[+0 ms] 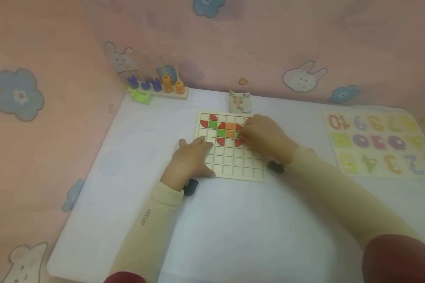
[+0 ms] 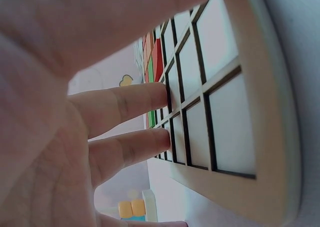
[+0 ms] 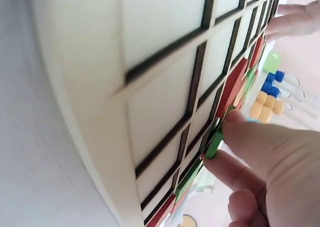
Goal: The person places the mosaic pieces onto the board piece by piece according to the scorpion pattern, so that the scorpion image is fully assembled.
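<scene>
A pale wooden grid board (image 1: 228, 160) lies flat on the table, with red curved pieces and green and orange squares in its far rows. My left hand (image 1: 190, 161) spreads over the board's left edge, fingers straight; in the left wrist view two fingertips (image 2: 162, 139) rest at the grid. Over the far right part of the board, my right hand (image 1: 265, 135) pinches a small green tile (image 3: 214, 144) between thumb and forefinger, right at the grid lines. Red pieces (image 3: 232, 89) lie beside that tile. From above, the right hand covers the board's far right corner.
Behind the board stands a curled patterned card (image 1: 246, 106). A peg abacus (image 1: 163, 94) with blue and orange beads is at back left, a light green piece (image 1: 141, 97) before it. To the right lies a number puzzle board (image 1: 350, 131). A patterned wall rises behind the table.
</scene>
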{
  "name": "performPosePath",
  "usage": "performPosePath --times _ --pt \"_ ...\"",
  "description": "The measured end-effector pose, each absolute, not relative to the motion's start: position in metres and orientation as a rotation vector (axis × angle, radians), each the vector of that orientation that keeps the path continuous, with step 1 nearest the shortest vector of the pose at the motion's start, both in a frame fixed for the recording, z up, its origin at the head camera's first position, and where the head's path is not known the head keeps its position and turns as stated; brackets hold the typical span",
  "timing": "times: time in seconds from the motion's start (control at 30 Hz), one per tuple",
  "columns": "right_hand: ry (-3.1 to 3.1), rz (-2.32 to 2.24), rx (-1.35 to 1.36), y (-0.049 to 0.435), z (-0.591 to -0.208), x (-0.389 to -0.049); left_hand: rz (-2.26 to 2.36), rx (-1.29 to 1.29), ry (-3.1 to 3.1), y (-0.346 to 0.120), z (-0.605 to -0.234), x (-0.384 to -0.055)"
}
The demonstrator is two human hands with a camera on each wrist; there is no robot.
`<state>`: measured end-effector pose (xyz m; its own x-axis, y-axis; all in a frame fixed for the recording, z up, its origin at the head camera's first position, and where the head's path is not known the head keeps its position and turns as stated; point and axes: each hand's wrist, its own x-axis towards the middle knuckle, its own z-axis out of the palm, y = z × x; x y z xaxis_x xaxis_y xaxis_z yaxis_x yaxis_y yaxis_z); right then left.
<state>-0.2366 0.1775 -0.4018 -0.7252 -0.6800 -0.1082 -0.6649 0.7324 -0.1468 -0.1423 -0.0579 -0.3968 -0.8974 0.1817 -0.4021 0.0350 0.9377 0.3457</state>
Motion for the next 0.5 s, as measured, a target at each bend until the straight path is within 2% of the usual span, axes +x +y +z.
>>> performPosePath --times 0.5 --pt "2.754 -0.298 -1.058 0.187 -0.411 -0.223 0.452 0.166 2.659 -0.057 -0.395 -0.141"
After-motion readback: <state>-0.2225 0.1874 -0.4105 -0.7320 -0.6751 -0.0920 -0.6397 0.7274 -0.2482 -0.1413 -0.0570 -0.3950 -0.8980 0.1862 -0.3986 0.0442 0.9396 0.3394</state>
